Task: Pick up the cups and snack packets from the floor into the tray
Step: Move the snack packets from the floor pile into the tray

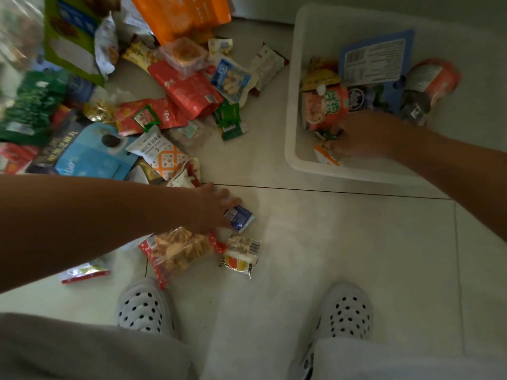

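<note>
Packet (240,217) half under left hand (216,208); right hand (365,135) blurred in tray (291,119) (grips unreadable).
</note>
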